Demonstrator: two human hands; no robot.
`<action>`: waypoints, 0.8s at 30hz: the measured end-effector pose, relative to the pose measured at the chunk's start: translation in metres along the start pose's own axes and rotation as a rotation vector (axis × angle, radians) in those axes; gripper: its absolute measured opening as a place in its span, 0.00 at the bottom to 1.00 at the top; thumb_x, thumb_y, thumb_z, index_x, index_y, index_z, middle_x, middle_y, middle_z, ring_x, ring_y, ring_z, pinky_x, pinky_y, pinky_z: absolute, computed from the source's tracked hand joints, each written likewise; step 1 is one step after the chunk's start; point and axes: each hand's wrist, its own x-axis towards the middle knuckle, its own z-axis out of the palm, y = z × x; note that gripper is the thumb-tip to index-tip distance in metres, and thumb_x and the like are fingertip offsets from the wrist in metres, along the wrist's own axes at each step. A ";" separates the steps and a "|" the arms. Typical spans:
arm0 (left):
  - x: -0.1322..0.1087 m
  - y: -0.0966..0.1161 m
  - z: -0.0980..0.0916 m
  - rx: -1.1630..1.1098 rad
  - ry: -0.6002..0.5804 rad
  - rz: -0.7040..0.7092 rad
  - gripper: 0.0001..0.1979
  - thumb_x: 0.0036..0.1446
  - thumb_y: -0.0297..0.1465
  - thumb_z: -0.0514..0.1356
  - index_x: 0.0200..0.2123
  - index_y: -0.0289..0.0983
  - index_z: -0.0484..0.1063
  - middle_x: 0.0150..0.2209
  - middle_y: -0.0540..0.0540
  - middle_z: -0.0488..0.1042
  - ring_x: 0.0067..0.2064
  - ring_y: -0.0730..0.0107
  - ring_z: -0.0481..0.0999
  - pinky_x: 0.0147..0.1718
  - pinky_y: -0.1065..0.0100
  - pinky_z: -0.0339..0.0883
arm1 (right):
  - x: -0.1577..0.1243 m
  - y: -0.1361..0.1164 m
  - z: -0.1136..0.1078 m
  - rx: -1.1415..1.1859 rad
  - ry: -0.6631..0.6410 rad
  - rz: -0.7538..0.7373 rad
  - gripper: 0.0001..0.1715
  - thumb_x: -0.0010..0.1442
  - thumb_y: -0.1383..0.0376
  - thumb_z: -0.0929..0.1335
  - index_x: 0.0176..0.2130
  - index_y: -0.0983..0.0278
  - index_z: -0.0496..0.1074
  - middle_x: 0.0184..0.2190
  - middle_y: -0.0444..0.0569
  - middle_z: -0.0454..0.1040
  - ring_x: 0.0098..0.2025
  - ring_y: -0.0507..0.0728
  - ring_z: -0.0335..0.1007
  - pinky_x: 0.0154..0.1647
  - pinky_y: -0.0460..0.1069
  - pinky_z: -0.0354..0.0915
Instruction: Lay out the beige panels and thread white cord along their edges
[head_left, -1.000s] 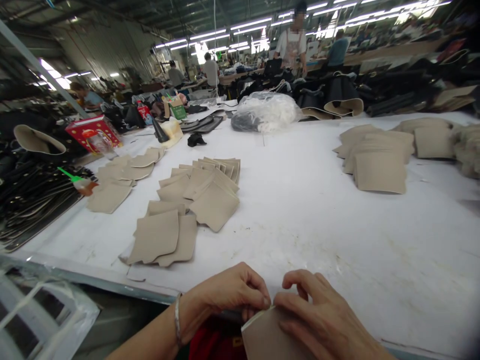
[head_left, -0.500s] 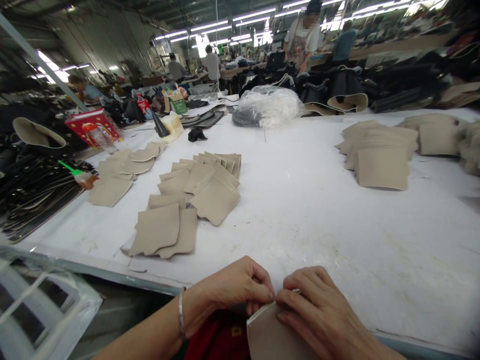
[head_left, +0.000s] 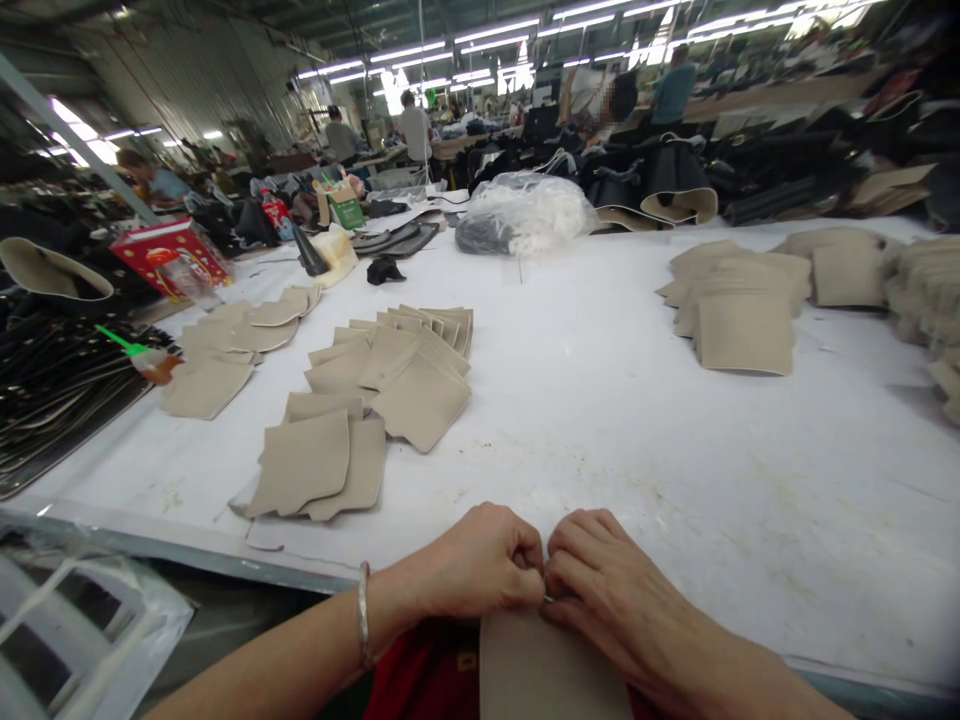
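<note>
A beige leather-like panel [head_left: 551, 670] hangs over my lap at the table's near edge, its top edge between my two hands. My left hand [head_left: 487, 560], with a silver bangle at the wrist, is closed and pinches that edge. Close beside it, my right hand [head_left: 615, 580] has its fingers bent over the same edge, thumb underneath. A small pale yellow-green bit shows between the fingertips, too small to name. Left of my hands lie several similar beige panels [head_left: 304, 465] in a loose overlapping pile.
More beige panels [head_left: 746, 325] are stacked at the right. A bundle in clear plastic [head_left: 532, 215] lies at the back. A red box [head_left: 169, 255], a glue bottle with a green nozzle [head_left: 154, 362] and dark stacked pieces [head_left: 67, 390] stand at the left. Other people work beyond.
My hands have come closer together along the panel's edge, and the panel has turned more upright. The view has shifted slightly. A person in the background has bent down.
</note>
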 end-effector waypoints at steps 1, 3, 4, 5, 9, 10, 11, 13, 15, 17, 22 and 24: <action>0.001 0.005 -0.004 0.076 0.017 0.000 0.03 0.41 0.26 0.56 0.21 0.34 0.70 0.18 0.56 0.60 0.23 0.77 0.57 0.21 0.73 0.48 | -0.001 -0.004 -0.001 -0.004 0.015 -0.001 0.07 0.60 0.71 0.67 0.31 0.61 0.67 0.35 0.45 0.72 0.39 0.58 0.64 0.42 0.54 0.58; 0.002 0.016 -0.013 0.212 0.075 -0.007 0.04 0.42 0.25 0.56 0.22 0.34 0.71 0.18 0.55 0.62 0.23 0.76 0.59 0.22 0.73 0.49 | -0.005 -0.012 -0.003 -0.031 0.068 -0.049 0.07 0.59 0.70 0.68 0.31 0.60 0.66 0.33 0.45 0.72 0.38 0.58 0.65 0.47 0.56 0.60; 0.002 0.021 -0.018 0.256 0.108 -0.013 0.05 0.42 0.25 0.55 0.22 0.34 0.72 0.18 0.54 0.62 0.24 0.76 0.60 0.23 0.73 0.49 | -0.007 -0.016 -0.005 -0.050 0.092 -0.093 0.07 0.58 0.69 0.68 0.31 0.60 0.65 0.32 0.44 0.72 0.37 0.58 0.66 0.50 0.57 0.60; 0.003 0.024 -0.022 0.285 0.134 -0.017 0.05 0.41 0.24 0.55 0.21 0.34 0.72 0.18 0.54 0.63 0.24 0.76 0.60 0.23 0.73 0.49 | -0.009 -0.019 -0.007 -0.062 0.127 -0.140 0.07 0.59 0.67 0.68 0.31 0.59 0.64 0.30 0.44 0.71 0.35 0.57 0.66 0.53 0.58 0.60; 0.007 0.020 -0.031 0.157 -0.092 -0.008 0.04 0.42 0.24 0.57 0.23 0.34 0.72 0.20 0.54 0.64 0.25 0.76 0.62 0.24 0.74 0.52 | -0.011 -0.023 -0.015 0.077 0.249 -0.215 0.09 0.62 0.66 0.63 0.29 0.58 0.59 0.28 0.42 0.69 0.32 0.55 0.67 0.48 0.54 0.66; 0.008 0.015 -0.030 0.086 -0.188 0.006 0.03 0.43 0.24 0.57 0.23 0.34 0.71 0.20 0.55 0.64 0.25 0.76 0.62 0.24 0.75 0.53 | -0.011 -0.022 -0.015 0.130 0.249 -0.174 0.09 0.62 0.68 0.61 0.30 0.58 0.58 0.29 0.43 0.69 0.33 0.55 0.68 0.45 0.53 0.67; 0.008 0.009 -0.028 0.021 -0.255 0.024 0.02 0.45 0.25 0.57 0.24 0.33 0.70 0.20 0.55 0.62 0.25 0.77 0.60 0.24 0.75 0.53 | -0.011 -0.021 -0.012 0.167 0.233 -0.110 0.09 0.62 0.70 0.60 0.30 0.58 0.58 0.31 0.44 0.70 0.34 0.55 0.69 0.43 0.51 0.68; 0.006 -0.004 -0.023 -0.075 -0.272 0.058 0.05 0.50 0.28 0.58 0.24 0.33 0.69 0.20 0.55 0.59 0.25 0.78 0.58 0.25 0.75 0.52 | -0.013 -0.018 -0.002 0.199 0.167 0.052 0.10 0.62 0.72 0.60 0.32 0.58 0.59 0.38 0.46 0.71 0.39 0.55 0.70 0.42 0.49 0.69; -0.002 -0.016 -0.017 -0.151 -0.199 0.079 0.10 0.56 0.32 0.56 0.26 0.32 0.71 0.22 0.54 0.61 0.27 0.77 0.59 0.27 0.75 0.54 | -0.017 -0.015 0.012 0.207 0.134 0.185 0.09 0.63 0.72 0.60 0.34 0.58 0.61 0.43 0.48 0.71 0.43 0.55 0.70 0.44 0.49 0.69; -0.016 -0.023 -0.012 -0.199 -0.141 0.092 0.14 0.61 0.34 0.53 0.32 0.32 0.74 0.26 0.51 0.68 0.30 0.75 0.63 0.31 0.74 0.58 | -0.022 -0.012 0.027 0.229 0.141 0.244 0.09 0.63 0.71 0.60 0.33 0.58 0.62 0.45 0.48 0.72 0.46 0.56 0.70 0.45 0.50 0.69; -0.049 -0.027 -0.003 -0.018 -0.016 0.003 0.11 0.52 0.34 0.63 0.39 0.36 0.76 0.31 0.51 0.73 0.32 0.74 0.67 0.29 0.75 0.56 | -0.022 -0.012 0.039 0.273 0.109 0.272 0.09 0.64 0.70 0.59 0.34 0.58 0.64 0.42 0.46 0.73 0.44 0.58 0.69 0.45 0.53 0.68; -0.054 -0.028 0.002 0.053 0.036 -0.023 0.07 0.52 0.30 0.62 0.36 0.37 0.76 0.30 0.52 0.74 0.32 0.73 0.69 0.29 0.75 0.56 | -0.017 -0.013 0.037 0.263 0.059 0.274 0.10 0.65 0.70 0.58 0.35 0.59 0.64 0.38 0.46 0.73 0.41 0.59 0.69 0.41 0.54 0.67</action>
